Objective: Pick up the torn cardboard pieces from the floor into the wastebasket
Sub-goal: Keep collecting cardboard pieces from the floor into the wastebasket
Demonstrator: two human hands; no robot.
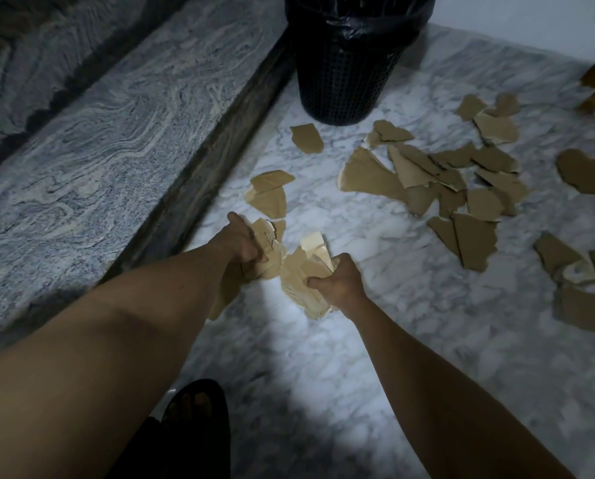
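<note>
A stack of torn cardboard pieces (301, 271) is held above the marble floor (323, 375), low in the centre of the view and well short of the wastebasket (348, 74). The left part of the stack is grasped by the left hand (244, 247), whose fingers are curled round it; the right part is grasped by the right hand (337, 281), with the thumb clamped on the near face and the fingers wrapped behind. The two hands are set close together. Two loose pieces (268, 195) are seen on the floor just beyond the left hand, and a single piece (306, 138) lies near the foot of the wastebasket. A larger overlapping scatter (437, 178) is spread to the right, with further pieces (572, 271) at the right edge. The wastebasket is a black mesh type fitted with a black liner (358, 15) and is placed upright beside a dark-edged granite step (99, 150). A foot in a black sandal (199, 420) is visible at the bottom edge.
</note>
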